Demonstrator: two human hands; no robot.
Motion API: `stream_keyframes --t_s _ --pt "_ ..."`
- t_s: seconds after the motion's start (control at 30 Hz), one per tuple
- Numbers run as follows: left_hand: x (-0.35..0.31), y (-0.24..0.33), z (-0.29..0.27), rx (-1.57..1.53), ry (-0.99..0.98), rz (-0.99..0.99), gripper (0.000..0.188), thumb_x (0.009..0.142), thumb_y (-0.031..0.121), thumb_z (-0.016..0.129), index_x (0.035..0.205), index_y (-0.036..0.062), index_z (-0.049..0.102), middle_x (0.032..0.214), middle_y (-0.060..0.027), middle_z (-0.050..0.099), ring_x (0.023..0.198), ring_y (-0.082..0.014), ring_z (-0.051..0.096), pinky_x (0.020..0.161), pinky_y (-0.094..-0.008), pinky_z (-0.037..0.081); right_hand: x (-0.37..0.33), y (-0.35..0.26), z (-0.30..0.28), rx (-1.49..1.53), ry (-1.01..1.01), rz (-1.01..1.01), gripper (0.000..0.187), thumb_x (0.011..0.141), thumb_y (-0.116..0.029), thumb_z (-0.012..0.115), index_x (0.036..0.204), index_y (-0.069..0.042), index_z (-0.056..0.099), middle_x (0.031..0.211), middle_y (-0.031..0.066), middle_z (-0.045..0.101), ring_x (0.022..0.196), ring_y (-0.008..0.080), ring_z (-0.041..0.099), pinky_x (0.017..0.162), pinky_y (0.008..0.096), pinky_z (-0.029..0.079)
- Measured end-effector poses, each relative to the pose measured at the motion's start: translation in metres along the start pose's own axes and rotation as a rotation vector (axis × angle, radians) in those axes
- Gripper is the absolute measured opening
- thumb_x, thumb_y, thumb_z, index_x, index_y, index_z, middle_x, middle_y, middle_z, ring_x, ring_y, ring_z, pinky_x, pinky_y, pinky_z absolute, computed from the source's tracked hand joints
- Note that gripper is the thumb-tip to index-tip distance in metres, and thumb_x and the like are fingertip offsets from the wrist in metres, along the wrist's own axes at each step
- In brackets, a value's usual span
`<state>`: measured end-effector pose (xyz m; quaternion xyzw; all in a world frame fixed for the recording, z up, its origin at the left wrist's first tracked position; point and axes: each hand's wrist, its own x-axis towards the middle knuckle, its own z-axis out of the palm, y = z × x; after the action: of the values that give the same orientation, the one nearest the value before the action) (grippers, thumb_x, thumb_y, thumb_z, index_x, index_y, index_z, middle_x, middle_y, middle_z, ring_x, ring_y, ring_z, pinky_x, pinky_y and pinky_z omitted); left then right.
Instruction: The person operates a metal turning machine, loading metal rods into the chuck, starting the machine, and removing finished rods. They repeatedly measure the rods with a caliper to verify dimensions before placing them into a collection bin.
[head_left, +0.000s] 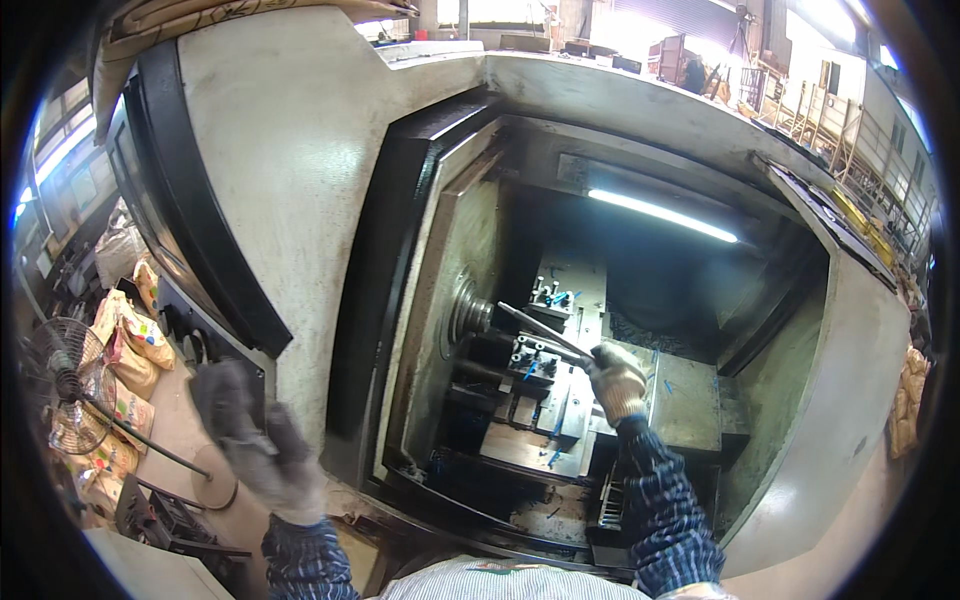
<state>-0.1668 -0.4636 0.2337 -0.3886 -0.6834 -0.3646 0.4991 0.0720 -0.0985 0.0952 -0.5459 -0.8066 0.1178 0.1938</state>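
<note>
A pale work glove covers my right hand (616,381), which is closed around one end of a slim metal rod (540,329) inside the lathe. The rod slants up and left, and its far tip is near the round spindle nose (472,313); whether they touch I cannot tell. Below and beside the rod are tool holders (533,360) with bolts on the metal slide (560,415). My left hand (255,440), in a grey glove, is raised outside the machine by the control panel's lower edge (262,350). Its fingers are stretched out and hold nothing.
The lathe's pale housing (285,130) and its dark door frame (375,260) border the opening. A lit tube lamp (662,215) hangs inside. At left stand a floor fan (70,385) and several filled sacks (130,345). Blue shavings lie around the slide.
</note>
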Motion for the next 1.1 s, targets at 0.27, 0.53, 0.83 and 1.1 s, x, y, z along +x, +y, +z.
stream_keyframes --t_s 0.27,0.53,0.83,1.1 --pt "-0.032 -0.099 0.015 -0.008 -0.074 -0.370 0.065 0.108 0.047 0.040 0.149 -0.0032 0.047 0.150 -0.0207 0.054 0.141 -0.0382 0.044 0.118 -0.0479 0.032 0.061 -0.047 0.002 -0.304 -0.135 -0.240 0.034 0.090 -0.048 0.069 0.101 -0.016 0.076 0.095 0.0120 0.073 0.090 0.0315 0.071 0.079 0.0447 0.056" --pt "-0.040 -0.094 0.025 -0.475 0.132 -0.690 0.058 0.107 0.035 0.047 0.148 -0.0053 0.043 0.146 -0.0189 0.050 0.129 -0.0280 0.053 0.106 -0.0393 0.047 0.093 -0.007 0.033 0.139 -0.331 -0.121 0.037 0.094 -0.042 0.073 0.116 -0.012 0.075 0.109 0.0100 0.076 0.101 0.0239 0.071 0.092 0.0376 0.054" --pt "-0.051 -0.108 0.032 -0.500 0.178 -0.781 0.047 0.107 0.028 0.051 0.142 -0.0031 0.048 0.141 -0.0164 0.051 0.126 -0.0249 0.054 0.102 -0.0385 0.050 0.122 0.015 0.077 0.253 -0.478 -0.163 0.034 0.099 -0.039 0.069 0.117 -0.011 0.073 0.105 0.0096 0.075 0.100 0.0229 0.069 0.091 0.0365 0.053" --pt "-0.044 -0.099 0.027 -0.549 0.194 -0.799 0.048 0.106 0.028 0.049 0.141 -0.0053 0.047 0.139 -0.0160 0.052 0.124 -0.0251 0.055 0.102 -0.0373 0.051 0.114 -0.036 0.065 0.120 -0.520 -0.255 0.038 0.102 -0.042 0.061 0.125 -0.014 0.072 0.119 0.0098 0.073 0.113 0.0271 0.067 0.100 0.0391 0.051"
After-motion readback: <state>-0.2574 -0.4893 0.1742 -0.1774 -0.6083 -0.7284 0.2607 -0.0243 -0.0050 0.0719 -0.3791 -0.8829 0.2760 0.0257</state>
